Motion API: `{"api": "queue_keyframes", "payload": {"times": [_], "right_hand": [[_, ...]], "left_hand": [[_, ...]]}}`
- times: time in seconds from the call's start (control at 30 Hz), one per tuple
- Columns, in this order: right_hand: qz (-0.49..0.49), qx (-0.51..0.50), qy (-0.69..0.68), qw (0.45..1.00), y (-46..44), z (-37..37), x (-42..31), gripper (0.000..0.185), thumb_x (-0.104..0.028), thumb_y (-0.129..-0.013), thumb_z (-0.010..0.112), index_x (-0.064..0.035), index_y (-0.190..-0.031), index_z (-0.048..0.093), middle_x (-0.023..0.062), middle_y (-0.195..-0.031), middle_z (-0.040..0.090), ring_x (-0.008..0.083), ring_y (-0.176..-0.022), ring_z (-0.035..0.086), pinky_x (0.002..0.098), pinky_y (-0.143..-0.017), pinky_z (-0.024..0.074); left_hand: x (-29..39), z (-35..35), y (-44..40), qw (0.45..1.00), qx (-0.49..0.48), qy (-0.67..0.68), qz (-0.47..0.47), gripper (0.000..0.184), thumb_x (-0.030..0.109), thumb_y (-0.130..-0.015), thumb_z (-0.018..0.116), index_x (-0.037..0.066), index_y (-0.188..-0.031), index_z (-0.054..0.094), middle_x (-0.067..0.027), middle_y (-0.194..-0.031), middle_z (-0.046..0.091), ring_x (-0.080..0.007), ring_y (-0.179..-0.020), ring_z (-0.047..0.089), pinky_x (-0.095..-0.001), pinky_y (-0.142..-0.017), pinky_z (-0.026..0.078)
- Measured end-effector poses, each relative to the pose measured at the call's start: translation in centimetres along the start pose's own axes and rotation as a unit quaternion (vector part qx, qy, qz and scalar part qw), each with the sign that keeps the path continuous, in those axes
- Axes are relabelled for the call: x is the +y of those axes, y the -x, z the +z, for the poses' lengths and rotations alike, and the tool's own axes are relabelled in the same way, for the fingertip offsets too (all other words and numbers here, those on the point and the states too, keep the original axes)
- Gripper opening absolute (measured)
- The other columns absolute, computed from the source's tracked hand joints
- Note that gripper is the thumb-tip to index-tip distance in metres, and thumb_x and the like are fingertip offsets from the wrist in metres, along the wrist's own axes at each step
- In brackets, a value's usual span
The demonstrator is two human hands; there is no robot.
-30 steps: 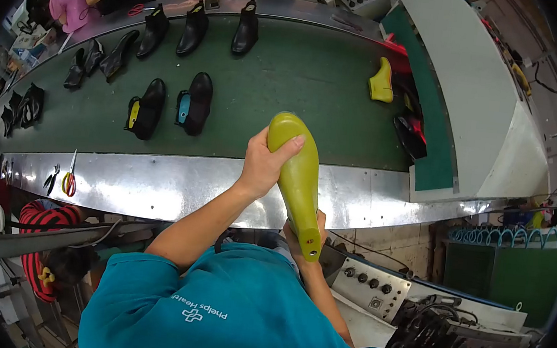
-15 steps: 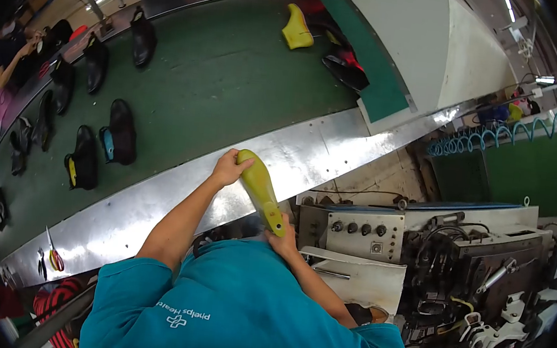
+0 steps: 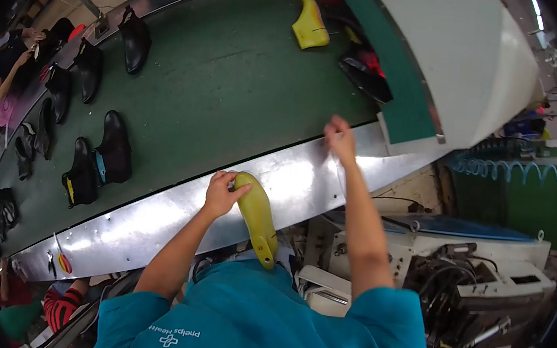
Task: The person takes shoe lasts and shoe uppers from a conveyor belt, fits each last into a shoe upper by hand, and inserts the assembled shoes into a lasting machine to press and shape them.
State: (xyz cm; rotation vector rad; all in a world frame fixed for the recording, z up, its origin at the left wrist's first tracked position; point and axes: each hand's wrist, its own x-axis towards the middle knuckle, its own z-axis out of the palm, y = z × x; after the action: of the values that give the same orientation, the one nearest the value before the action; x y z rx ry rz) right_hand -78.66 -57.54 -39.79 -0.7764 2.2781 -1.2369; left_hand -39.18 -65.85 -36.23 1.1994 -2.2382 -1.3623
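A yellow-green shoe last (image 3: 258, 215) slants over the metal edge, its toe up and its narrow end against the teal shirt. My left hand (image 3: 221, 195) grips it at the toe, thumb on top. My right hand (image 3: 340, 138) is raised over the far side of the metal edge (image 3: 305, 176), apart from the last. It is blurred, with something thin and pale hanging below the fingers that I cannot make out. Beyond it, a bright yellow boot-shaped piece (image 3: 310, 28) stands on the green belt (image 3: 220, 81), near a dark shoe (image 3: 365, 75).
Several black boots (image 3: 133, 42) stand along the left of the belt, two with yellow and blue inside. Scissors (image 3: 63, 261) lie on the metal edge at lower left. A white hood (image 3: 457, 57) covers the right end. Machinery (image 3: 475, 293) stands lower right. Co-workers (image 3: 6, 74) sit upper left.
My right hand has left the narrow end of the last and moved up and right over the metal edge. My left hand still holds the last, now lower in view. The view has turned.
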Motion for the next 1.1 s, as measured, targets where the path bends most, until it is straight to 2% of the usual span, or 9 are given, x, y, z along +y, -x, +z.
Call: {"api": "queue_keyframes", "payload": {"times": [0.07,0.23,0.37,0.57,0.63,0.77,0.83,0.97,1.1], "right_hand": [[0.07,-0.027,-0.121,0.99,-7.3,0.2,-4.7,0.063,-0.025,-0.089,0.073,-0.0019,-0.144,0.053,0.0104,-0.108,0.072,0.0133,-0.069,0.062,0.0324,-0.062,0.0552],[0.159,-0.012,-0.305,0.939,-21.2,2.1,-7.4,0.087,-0.031,-0.09,0.076,-0.0109,-0.159,0.027,0.0083,-0.15,0.049,0.0238,-0.114,0.061,0.0359,-0.085,0.0583],[0.144,0.013,-0.34,0.929,-21.5,3.5,-7.6,0.096,-0.031,-0.088,0.078,-0.0017,-0.159,0.021,0.0128,-0.143,0.052,0.0227,-0.109,0.062,0.0348,-0.081,0.059],[0.0,0.066,-0.19,0.98,-6.2,4.8,-8.3,0.063,-0.031,-0.086,0.08,0.0036,-0.135,0.06,0.0098,-0.112,0.071,0.0196,-0.091,0.066,0.0336,-0.084,0.0521],[-0.072,0.139,0.007,0.988,0.7,4.1,-11.2,0.043,-0.023,-0.087,0.078,0.0,-0.122,0.069,0.0108,-0.103,0.074,0.0213,-0.091,0.066,0.036,-0.085,0.0515],[-0.155,0.183,-0.089,0.967,12.2,3.5,-16.5,0.019,-0.007,-0.094,0.068,0.0,-0.111,0.07,0.005,-0.101,0.071,0.0113,-0.093,0.062,0.0248,-0.085,0.0478],[-0.074,0.111,-0.248,0.959,17.8,2.8,-19.0,0.022,-0.004,-0.096,0.063,0.0013,-0.117,0.066,0.0043,-0.106,0.069,0.0107,-0.097,0.061,0.0251,-0.089,0.0463],[0.003,0.037,-0.547,0.836,28.9,0.8,-22.8,0.028,-0.005,-0.099,0.057,0.0009,-0.127,0.059,0.0083,-0.115,0.067,0.0153,-0.107,0.063,0.0319,-0.097,0.047],[0.046,0.076,-0.65,0.755,37.9,0.2,-21.9,0.028,-0.012,-0.1,0.055,-0.0034,-0.127,0.058,0.0107,-0.118,0.068,0.02,-0.111,0.064,0.0357,-0.101,0.0476]], "left_hand": [[0.6,-0.2,0.1,1.0,0.001,0.009,-0.016,0.047,0.039,-0.081,0.083,0.002,-0.108,0.073,-0.012,-0.101,0.062,-0.0266,-0.1,0.06,-0.0351,-0.079,0.055],[1.2,-0.5,-0.2,1.0,-0.01,-0.001,-0.027,0.048,0.037,-0.08,0.084,0.002,-0.111,0.072,-0.0122,-0.104,0.062,-0.0289,-0.104,0.059,-0.0368,-0.086,0.052],[1.4,-0.7,-0.4,0.999,-0.021,-0.012,-0.037,0.049,0.037,-0.079,0.084,0.001,-0.11,0.072,-0.0124,-0.105,0.061,-0.0286,-0.104,0.059,-0.0367,-0.088,0.051],[2.0,-1.1,-0.2,0.998,-0.024,-0.01,-0.051,0.064,0.04,-0.079,0.085,0.0,-0.125,0.066,-0.0138,-0.107,0.06,-0.0265,-0.1,0.06,-0.0366,-0.085,0.054],[1.7,-1.0,0.0,0.999,-0.018,-0.003,-0.045,0.066,0.039,-0.079,0.085,0.0,-0.127,0.064,-0.0144,-0.107,0.06,-0.0268,-0.098,0.06,-0.037,-0.085,0.054],[0.1,-0.5,-0.2,0.996,0.034,0.079,0.008,0.062,0.039,-0.086,0.08,-0.004,-0.128,0.062,-0.0168,-0.117,0.062,-0.0267,-0.103,0.063,-0.0359,-0.086,0.054],[0.3,-1.2,-0.8,0.987,0.017,0.157,-0.042,0.052,0.037,-0.096,0.068,-0.002,-0.131,0.062,-0.0141,-0.121,0.063,-0.0232,-0.102,0.065,-0.0351,-0.089,0.053],[2.8,-4.7,-2.8,0.711,-0.111,0.653,-0.237,0.06,0.05,-0.102,0.056,-0.001,-0.133,0.058,-0.0119,-0.13,0.064,-0.0217,-0.111,0.065,-0.0363,-0.098,0.05],[4.4,-9.0,-1.7,0.747,-0.278,0.591,-0.124,0.059,0.05,-0.102,0.056,-0.001,-0.132,0.057,-0.0119,-0.125,0.067,-0.0189,-0.114,0.064,-0.0378,-0.103,0.05]]}}
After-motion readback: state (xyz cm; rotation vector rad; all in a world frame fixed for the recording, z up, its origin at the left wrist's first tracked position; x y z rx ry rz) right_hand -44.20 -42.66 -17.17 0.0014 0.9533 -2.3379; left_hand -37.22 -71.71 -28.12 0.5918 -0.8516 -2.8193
